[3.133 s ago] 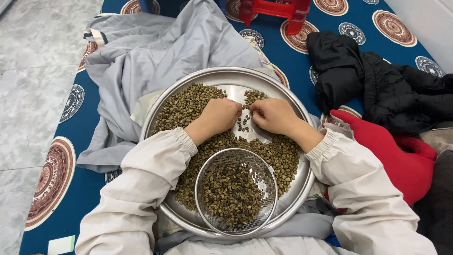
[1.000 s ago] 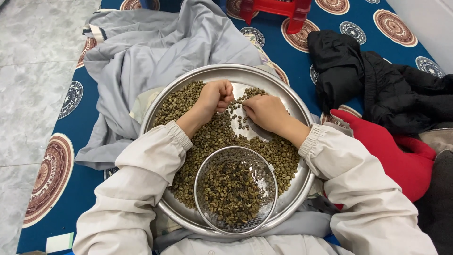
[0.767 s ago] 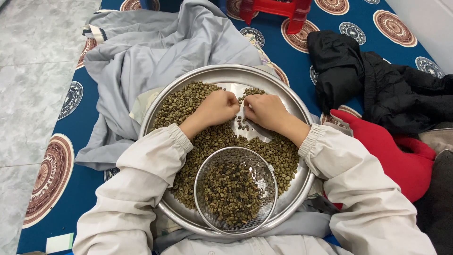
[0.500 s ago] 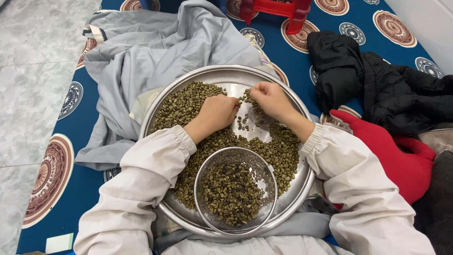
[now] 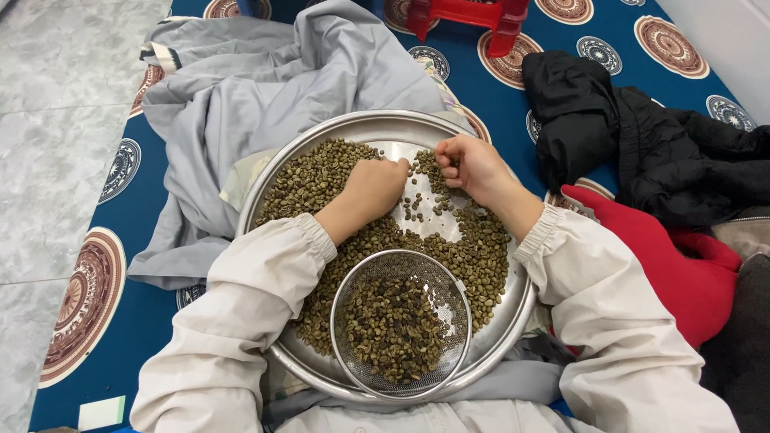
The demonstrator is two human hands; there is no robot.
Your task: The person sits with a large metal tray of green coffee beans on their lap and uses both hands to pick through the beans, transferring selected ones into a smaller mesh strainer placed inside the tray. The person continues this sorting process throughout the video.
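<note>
Bright, even light is falling from above, glaring softly on the steel tray point(image 5: 377, 128); everything is staying sharp.

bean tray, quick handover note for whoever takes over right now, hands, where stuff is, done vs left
Left hand: loosely curled, fingers down on the greenish beans at the middle of the round metal tray.
Right hand: fingers pinched at the beans near the tray's far side; whether they grip one cannot be told.
Mesh sieve: sits in the tray's near edge, partly filled with darker beans.
Done: a bare patch is open between the hands.
Left: most beans lie unsorted in the tray.
</note>
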